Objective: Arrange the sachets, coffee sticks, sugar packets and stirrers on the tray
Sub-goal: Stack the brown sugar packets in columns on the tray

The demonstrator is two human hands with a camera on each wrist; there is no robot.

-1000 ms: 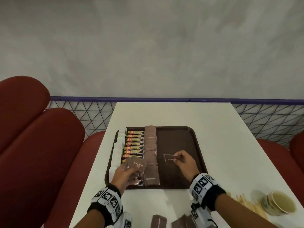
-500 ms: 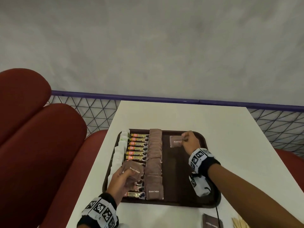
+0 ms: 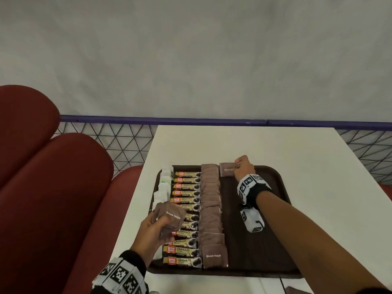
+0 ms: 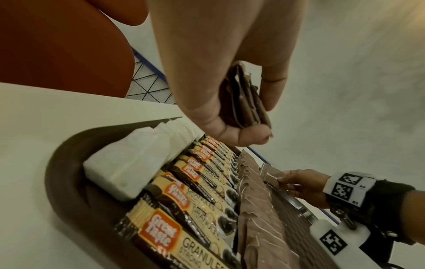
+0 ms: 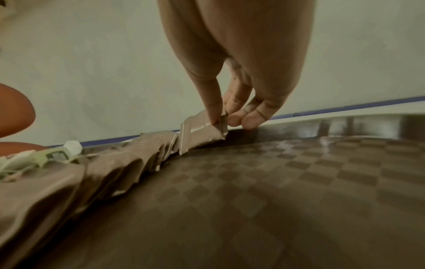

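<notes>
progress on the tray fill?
Done: white sachets, coffee sticks and one brown sugar column line the tray. In hand: right hand sets a sugar packet at a second column's far end; left hand holds a spare stack. Left: that column; no stirrers on the tray.

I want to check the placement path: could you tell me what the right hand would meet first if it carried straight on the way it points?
Probably the tray's far rim: the right hand pinches a brown sugar packet just short of it, though depth is unclear.
</notes>
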